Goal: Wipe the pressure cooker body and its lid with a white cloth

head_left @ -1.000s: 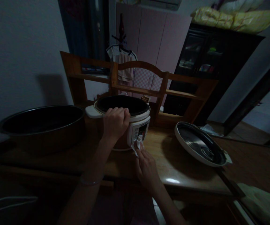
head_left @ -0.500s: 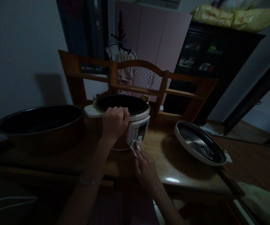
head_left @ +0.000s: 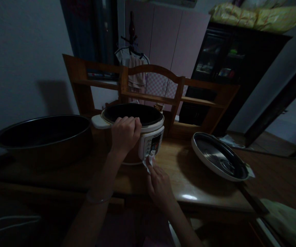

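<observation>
A white electric pressure cooker (head_left: 150, 129) stands lidless on the wooden desk, its dark inside showing. My left hand (head_left: 125, 134) is closed over the cooker's near rim, knuckles up. Lower and to the right, my right hand (head_left: 160, 183) pinches a crumpled white tissue (head_left: 151, 158) and presses it to the cooker's front, just under the control panel (head_left: 155, 142). The round lid (head_left: 201, 156) lies inside-up on the desk to the right. At the left sits a wide dark inner pot (head_left: 52, 152).
A wooden shelf rack (head_left: 150, 97) rises along the desk's (head_left: 196, 188) back edge, close behind the cooker. Beyond it are a clothes stand (head_left: 132, 31), pink wardrobe doors (head_left: 164, 41) and a black cabinet (head_left: 256, 51). A pale cloth bundle (head_left: 286, 218) lies at the lower right.
Almost nothing differs. Both hands keep their places on the cooker, and the tissue stays near the panel's lower edge. The view has shifted very slightly.
</observation>
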A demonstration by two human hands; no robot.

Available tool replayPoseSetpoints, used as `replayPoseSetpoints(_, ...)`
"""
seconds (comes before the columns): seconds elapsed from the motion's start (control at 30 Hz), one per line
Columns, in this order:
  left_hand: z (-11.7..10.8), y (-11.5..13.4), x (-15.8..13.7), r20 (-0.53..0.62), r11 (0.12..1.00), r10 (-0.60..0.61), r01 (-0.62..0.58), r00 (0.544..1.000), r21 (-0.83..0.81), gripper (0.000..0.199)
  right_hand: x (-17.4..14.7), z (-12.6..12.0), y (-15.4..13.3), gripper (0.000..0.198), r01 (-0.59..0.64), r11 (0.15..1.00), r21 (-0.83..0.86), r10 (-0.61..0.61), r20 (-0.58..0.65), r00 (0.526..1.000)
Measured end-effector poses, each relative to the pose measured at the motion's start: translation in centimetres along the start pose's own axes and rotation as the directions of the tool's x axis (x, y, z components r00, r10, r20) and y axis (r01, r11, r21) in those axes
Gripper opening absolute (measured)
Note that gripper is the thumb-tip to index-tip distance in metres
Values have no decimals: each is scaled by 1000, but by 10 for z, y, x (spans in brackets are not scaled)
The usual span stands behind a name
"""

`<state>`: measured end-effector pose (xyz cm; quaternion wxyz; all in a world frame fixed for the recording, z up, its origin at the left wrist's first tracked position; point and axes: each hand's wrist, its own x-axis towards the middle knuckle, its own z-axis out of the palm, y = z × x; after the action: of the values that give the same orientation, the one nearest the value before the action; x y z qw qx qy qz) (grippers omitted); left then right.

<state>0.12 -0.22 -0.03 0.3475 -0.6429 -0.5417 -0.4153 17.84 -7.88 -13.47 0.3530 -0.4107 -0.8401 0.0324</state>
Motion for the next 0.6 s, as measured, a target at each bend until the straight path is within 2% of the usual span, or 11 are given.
replayPoseSetpoints(0.6, 0, -1, -1, 9, 1000, -12, 12, 1000, -23, 38, -2, 1, -2, 57, -20, 1000, -1, 20, 29, 999)
